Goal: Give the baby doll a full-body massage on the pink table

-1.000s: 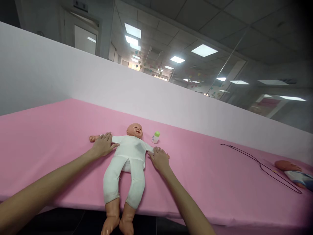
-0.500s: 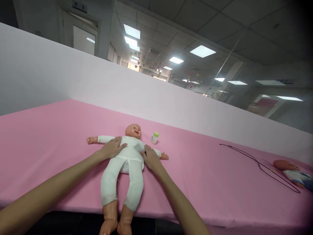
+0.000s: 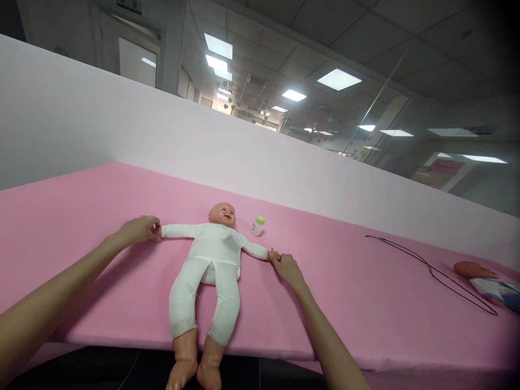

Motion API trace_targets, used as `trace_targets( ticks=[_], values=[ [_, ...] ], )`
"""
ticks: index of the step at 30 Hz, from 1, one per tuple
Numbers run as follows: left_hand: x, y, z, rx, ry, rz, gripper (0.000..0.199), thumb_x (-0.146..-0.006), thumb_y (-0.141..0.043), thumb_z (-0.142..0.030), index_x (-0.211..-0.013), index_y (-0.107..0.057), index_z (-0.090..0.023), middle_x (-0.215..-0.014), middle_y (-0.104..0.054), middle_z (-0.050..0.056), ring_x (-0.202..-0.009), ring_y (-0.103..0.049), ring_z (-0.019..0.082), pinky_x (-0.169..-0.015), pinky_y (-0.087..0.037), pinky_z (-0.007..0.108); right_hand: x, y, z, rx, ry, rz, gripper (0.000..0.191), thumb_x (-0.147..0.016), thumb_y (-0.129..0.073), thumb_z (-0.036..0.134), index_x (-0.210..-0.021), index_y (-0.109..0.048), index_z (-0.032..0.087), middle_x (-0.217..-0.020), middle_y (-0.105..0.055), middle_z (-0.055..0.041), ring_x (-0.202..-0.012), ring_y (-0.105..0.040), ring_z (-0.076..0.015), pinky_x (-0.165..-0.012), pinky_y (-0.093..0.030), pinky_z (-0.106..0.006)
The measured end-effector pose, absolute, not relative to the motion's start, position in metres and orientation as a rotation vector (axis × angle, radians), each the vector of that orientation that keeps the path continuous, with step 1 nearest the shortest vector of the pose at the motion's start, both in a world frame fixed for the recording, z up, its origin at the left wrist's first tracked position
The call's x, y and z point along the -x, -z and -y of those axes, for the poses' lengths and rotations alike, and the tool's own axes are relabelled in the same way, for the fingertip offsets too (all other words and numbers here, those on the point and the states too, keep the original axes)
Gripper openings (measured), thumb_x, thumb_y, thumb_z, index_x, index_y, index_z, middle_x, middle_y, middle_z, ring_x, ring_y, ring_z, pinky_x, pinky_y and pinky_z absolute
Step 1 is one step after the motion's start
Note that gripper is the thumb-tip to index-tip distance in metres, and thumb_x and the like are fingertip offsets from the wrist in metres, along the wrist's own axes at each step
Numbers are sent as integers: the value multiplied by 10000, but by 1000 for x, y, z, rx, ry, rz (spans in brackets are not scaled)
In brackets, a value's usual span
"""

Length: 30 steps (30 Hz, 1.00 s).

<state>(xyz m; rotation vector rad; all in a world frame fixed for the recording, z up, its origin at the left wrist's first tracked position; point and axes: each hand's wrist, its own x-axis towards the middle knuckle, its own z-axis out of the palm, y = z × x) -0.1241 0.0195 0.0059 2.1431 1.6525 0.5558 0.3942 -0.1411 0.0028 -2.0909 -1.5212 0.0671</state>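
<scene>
A baby doll [image 3: 215, 244] in a white suit lies on its back on the pink-covered table [image 3: 357, 309], arms spread and feet over the front edge. My left hand [image 3: 140, 228] is closed around the doll's hand at the left, hiding most of it. At the other side, my right hand [image 3: 287, 268] pinches the doll's other hand [image 3: 273, 254] between thumb and fingers. Just right of the doll's head stands a small bottle [image 3: 258, 226] with a green cap, touched by neither hand.
A thin black cord [image 3: 426, 265] lies looped on the table to the right. Beyond it is a second doll [image 3: 483, 279] at the right edge. A low white wall [image 3: 244, 173] runs along the back, with glass panels above it.
Both my hands have left the doll's torso and moved outward along its arms. Each is now closed on one of the doll's hands. The doll and bottle stay in place.
</scene>
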Motion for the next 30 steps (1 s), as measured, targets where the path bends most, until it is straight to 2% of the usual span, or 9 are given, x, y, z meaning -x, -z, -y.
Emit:
trace_targets(
  ticks=[2,5,8,12,16,19,22,26,30],
  values=[
    [123,-12,-21,-2013,-738,-1523,317,-549,-821,-447,-789,-744,-254,-890,-761,67,-813,-693,299,-636,-450,319,-392,-1,140,1919,-346,1384,386,-860,-712,597,-874,-650,216,-872,-749,-110,-816,-703,-299,-664,-519,-372],
    [103,-19,-17,-1644,-1191,-1282,445,-539,-874,-472,-888,-755,-222,-879,-751,58,-840,-688,275,-698,-505,326,-376,1,130,1592,-637,1128,535,-725,-833,607,-998,-557,239,-833,-744,-53,-701,-692,-250,-602,-545,-354],
    [69,-14,-12,-1296,-1452,-1094,507,-567,-900,-524,-894,-715,-183,-910,-738,71,-883,-691,258,-784,-542,356,-351,5,115,1336,-741,907,562,-713,-847,621,-1020,-552,254,-787,-723,-36,-660,-688,-231,-609,-583,-361],
    [25,2,-11,-1211,-1445,-1109,439,-627,-879,-503,-823,-661,-176,-855,-708,66,-835,-686,256,-747,-543,370,-322,15,102,1310,-705,921,640,-750,-811,584,-1231,-568,238,-971,-744,-77,-750,-709,-249,-607,-583,-353],
    [11,4,-16,-1198,-1455,-958,439,-697,-846,-507,-901,-631,-183,-802,-669,26,-775,-687,226,-711,-557,344,-310,13,95,1302,-526,1040,692,-720,-786,490,-1297,-546,194,-1180,-717,-131,-974,-700,-280,-779,-592,-372],
    [17,-3,-25,-1093,-1484,-952,465,-738,-853,-430,-1048,-610,-183,-870,-712,36,-813,-713,214,-775,-584,350,-308,2,85,1291,-469,1057,682,-694,-808,462,-1259,-542,188,-1165,-723,-132,-934,-680,-258,-805,-565,-367],
    [19,-8,-39,-1100,-1395,-986,432,-755,-841,-409,-1048,-647,-159,-912,-748,69,-814,-721,212,-798,-588,356,-304,-8,65,1238,-511,1130,573,-694,-802,471,-1147,-601,183,-1072,-735,-110,-886,-662,-238,-780,-537,-346],
    [3,-4,-56,-1229,-1139,-1098,349,-796,-777,-495,-807,-708,-153,-738,-723,57,-657,-662,190,-654,-526,308,-301,-4,29,1333,-557,1207,429,-744,-720,565,-934,-677,182,-856,-698,-42,-806,-624,-215,-714,-492,-311],
    [-11,3,-66,-1273,-997,-1211,452,-795,-775,-529,-550,-626,-180,-473,-574,46,-431,-488,164,-473,-338,300,-304,11,6,1486,-620,1138,398,-743,-724,584,-655,-586,222,-618,-598,-8,-642,-581,-204,-604,-460,-312]
  ],
)
